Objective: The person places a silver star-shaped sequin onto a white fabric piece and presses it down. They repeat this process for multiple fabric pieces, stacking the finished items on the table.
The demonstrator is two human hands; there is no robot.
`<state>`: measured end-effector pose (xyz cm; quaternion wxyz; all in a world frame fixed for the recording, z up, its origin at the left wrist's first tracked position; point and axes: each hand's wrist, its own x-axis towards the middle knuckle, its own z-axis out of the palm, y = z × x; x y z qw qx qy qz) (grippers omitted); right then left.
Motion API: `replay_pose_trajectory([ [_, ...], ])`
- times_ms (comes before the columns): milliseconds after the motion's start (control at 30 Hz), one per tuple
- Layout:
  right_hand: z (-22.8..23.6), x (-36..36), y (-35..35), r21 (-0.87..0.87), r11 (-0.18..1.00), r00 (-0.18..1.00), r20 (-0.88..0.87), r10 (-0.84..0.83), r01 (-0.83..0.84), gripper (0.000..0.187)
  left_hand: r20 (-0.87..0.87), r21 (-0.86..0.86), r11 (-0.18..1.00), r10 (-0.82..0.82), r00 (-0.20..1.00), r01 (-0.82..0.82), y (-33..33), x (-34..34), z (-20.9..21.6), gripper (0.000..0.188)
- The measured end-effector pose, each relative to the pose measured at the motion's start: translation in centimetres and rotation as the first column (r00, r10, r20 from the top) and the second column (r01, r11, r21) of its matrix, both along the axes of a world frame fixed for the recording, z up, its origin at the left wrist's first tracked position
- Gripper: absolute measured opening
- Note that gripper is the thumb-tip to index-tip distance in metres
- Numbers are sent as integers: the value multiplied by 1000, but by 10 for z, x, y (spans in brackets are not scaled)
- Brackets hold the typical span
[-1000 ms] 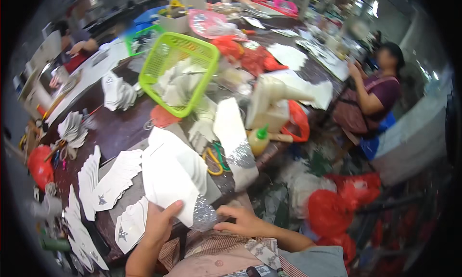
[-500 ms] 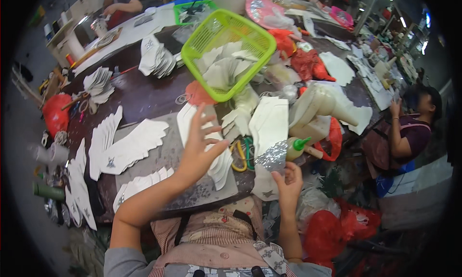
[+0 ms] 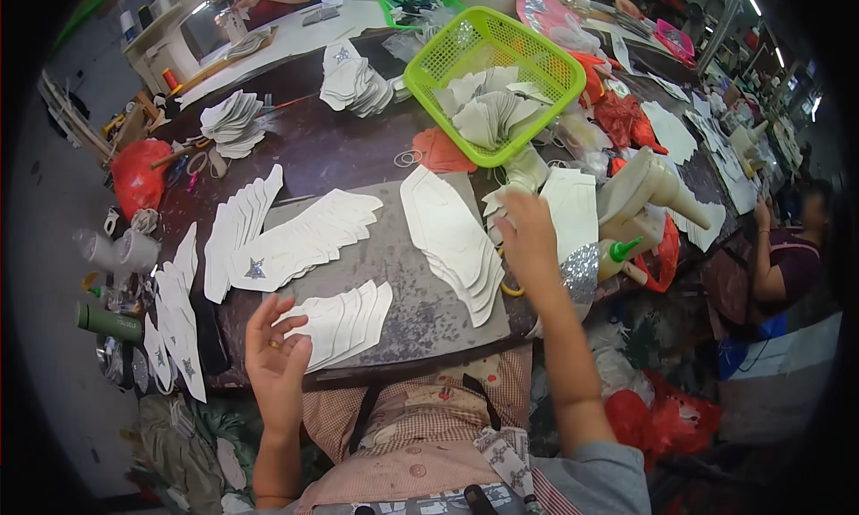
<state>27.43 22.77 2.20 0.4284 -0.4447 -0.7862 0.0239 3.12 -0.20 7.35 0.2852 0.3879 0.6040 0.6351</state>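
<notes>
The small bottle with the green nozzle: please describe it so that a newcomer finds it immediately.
Start at the lime-green basket on the dark table, then move down and right to the large cream container. Just below that, right of the person's right hand, is the small, yellowish bottle. Its bright green pointed nozzle sets it apart from the white pieces nearby.

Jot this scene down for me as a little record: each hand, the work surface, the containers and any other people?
Left hand: thumb and fingers apart, seemingly empty, by the nearest fan of white pieces; contact unclear
Right hand: back toward camera, near a white piece with glittery silver band; grip hidden
Work surface: grey board on dark table
Basket: bright green, holding pale pieces
Bottle: green-capped, right of the board
Others: person at far right
</notes>
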Motion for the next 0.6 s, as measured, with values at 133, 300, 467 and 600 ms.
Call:
replay_pose_trajectory([
  [133,-24,11,59,-244,969,951,307,39,39,27,-14,8,998,-63,998,63,-17,-13,-10,42],
  [300,5,23,69,-361,931,996,51,66,-44,32,-10,-7,975,-222,975,222,-23,-26,-24,36],
  [467,-6,29,59,-390,918,998,-36,60,-69,26,107,16,902,-431,896,432,-2,-12,-38,35],
  [600,-8,25,36,-46,996,997,27,-72,73,31,44,33,846,-534,845,533,15,11,-36,34],
])
